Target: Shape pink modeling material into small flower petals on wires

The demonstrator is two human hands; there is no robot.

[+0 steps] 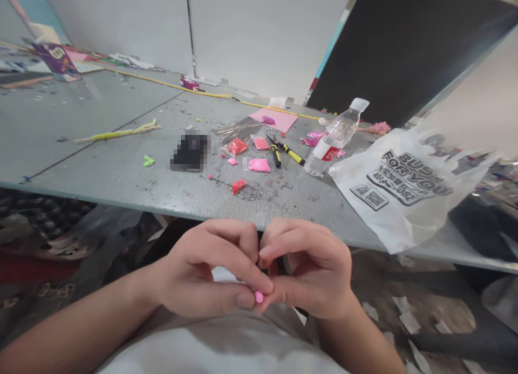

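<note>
Meeting above the lap, just short of the near edge of a grey bench (121, 171), a person's two bare hands work close together; a small pink lump (259, 297) sits at their fingertips, low in the centre of the view; the left hand (206, 269) has its grip clamped on the lump, thumb on one side and forefinger above; the right hand (311, 271) rests its thumb against the lump, its forefinger curled higher up, and whether that grip is closed cannot be told.

Beyond the hands, nearest on the bench, lies a red textured lump (238, 187) with thin wire beside it; behind it are a bright pink packet (259, 164), a small pink blob (232, 161) and a red packet (236, 147); to their right, a tool with yellow-and-black handles (294, 154) lies near a clear bottle (342, 127), which leans in view beside a white plastic bag (400, 217) with black print; farther back, thin rods (238, 130) lie bundled next to a pink sheet (287, 121); to the left are a dark pixelated rectangle (189, 153), bright green pieces (149, 161) and a long yellow-green stick (121, 133).
</note>
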